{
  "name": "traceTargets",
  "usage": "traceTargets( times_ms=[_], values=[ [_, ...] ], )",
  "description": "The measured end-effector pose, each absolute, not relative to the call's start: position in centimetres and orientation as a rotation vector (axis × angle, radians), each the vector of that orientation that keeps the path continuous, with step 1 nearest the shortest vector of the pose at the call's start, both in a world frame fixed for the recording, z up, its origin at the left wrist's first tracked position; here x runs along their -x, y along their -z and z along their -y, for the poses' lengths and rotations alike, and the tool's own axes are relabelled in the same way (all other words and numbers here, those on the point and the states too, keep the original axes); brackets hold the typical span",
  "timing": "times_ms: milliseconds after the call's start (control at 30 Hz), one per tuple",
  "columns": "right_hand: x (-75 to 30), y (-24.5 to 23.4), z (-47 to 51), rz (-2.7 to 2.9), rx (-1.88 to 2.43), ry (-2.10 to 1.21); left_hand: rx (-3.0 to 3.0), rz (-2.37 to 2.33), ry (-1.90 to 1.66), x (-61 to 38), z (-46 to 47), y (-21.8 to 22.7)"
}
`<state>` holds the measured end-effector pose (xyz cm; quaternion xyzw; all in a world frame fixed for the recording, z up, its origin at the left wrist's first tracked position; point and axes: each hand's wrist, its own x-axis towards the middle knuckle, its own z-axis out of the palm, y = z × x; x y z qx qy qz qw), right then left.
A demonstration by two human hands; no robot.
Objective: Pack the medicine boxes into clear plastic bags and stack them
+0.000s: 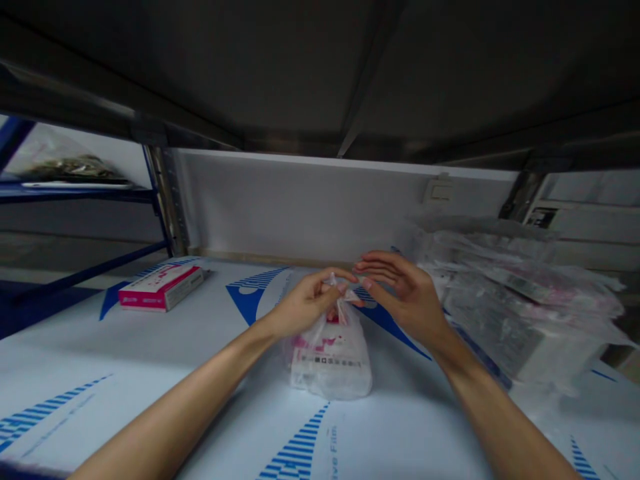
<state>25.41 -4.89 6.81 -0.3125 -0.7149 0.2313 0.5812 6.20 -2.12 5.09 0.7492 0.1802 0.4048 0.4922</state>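
Note:
A thin clear plastic bag (357, 347) with a white and pink printed box inside stands in the middle of the film-covered surface. My left hand (307, 303) pinches the gathered neck of this bag between thumb and fingers. Just right of the neck, my right hand (405, 293) is open, its fingers stretched toward the left fingertips and its thumb apart from them. Whether the right fingertips touch the plastic I cannot tell. Some of the box is hidden behind the left hand and the crumpled plastic.
A pink and white box (163, 287) lies to the left. Bagged boxes (525, 313) are piled at the right. A dark shelf (300, 80) hangs low overhead, with metal posts (165, 200) at the sides. The white wall (300, 207) closes off the back.

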Motion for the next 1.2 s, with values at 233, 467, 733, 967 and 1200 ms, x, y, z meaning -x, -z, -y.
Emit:
traceTargets(
  times_ms=[233, 467, 733, 967, 1200],
  values=[
    [-25.6, -6.0, 5.0, 1.817, 0.876, -0.616, -1.896, -0.46, -0.995, -5.8, 2.5, -5.1],
    [-25.4, -5.9, 5.2, 1.876, 0.889, -0.439, -1.695, -0.429, -1.037, -6.0, 2.5, -5.2],
    [-25.2, -5.0, 5.1, 2.006, 0.802, -0.351, -1.757, -0.57, -1.157, -5.5, 2.6, -5.2],
    [-24.4, -2.5, 3.9, 1.903, 0.852, -0.529, -2.612, -0.569, -1.102, -3.5, 3.3, -6.7],
    [-24.1, -3.3, 4.2, 1.752, 0.743, -1.07, -3.183, -0.687, -1.057, -3.3, 3.8, -6.1]
  ],
)
